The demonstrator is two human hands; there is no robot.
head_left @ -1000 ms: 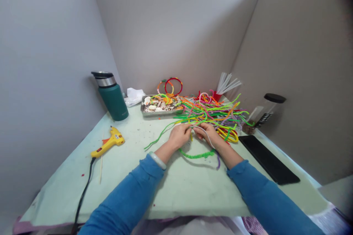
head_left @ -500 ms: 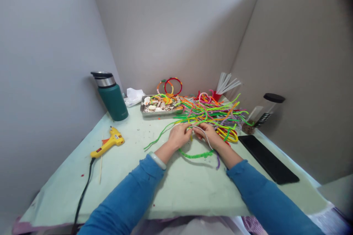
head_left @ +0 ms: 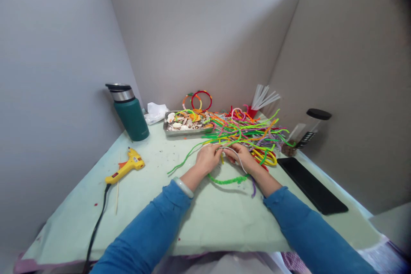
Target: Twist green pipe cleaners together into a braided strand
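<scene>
A hoop point(head_left: 226, 181) is held between my two hands above the table's middle. Its near side is wrapped in fuzzy green pipe cleaner, while a bare white stretch point(head_left: 239, 159) curves past my right fingers. My left hand point(head_left: 208, 158) pinches the hoop's far side, fingers pressed together. Close beside it, my right hand point(head_left: 242, 158) is also closed on the hoop's far side; its fingertips are partly hidden. A purple pipe cleaner end point(head_left: 254, 189) sticks out below my right wrist. Just beyond both hands lies a pile of coloured pipe cleaners point(head_left: 250, 130).
A metal tray point(head_left: 189, 132) of shells stands at the back, near two finished-looking rings point(head_left: 211, 100). Leftward are a green bottle point(head_left: 131, 120) and a yellow glue gun point(head_left: 126, 169) with its cord. On the right are a black phone-like slab point(head_left: 311, 184) and a clear jar point(head_left: 308, 130).
My right hand and the hoop's white stretch have shifted very slightly left. Both hands keep their hold, and everything else stays put.
</scene>
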